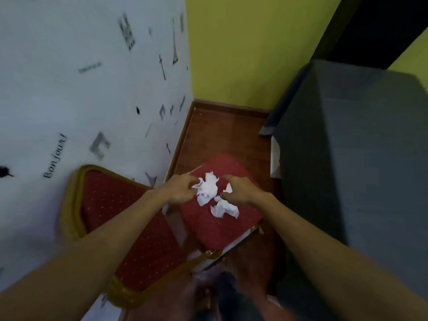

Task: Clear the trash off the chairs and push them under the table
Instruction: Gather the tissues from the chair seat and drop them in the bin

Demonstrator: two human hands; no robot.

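On the red seat of the chair [222, 225] lie 2 crumpled white papers [207, 188], near the seat's middle and clear of its gold-trimmed front edge; the left hand [183, 188] pinches the upper paper's left rim, fingers closed on it; the right hand [240, 189] hovers half-curled, touching a small scrap beside the lower paper [223, 208]; the chair's back stands close to the patterned wall [69, 89]; a strip of wooden floor [222, 135] separates the seat from the grey-covered bench [359, 147] at right
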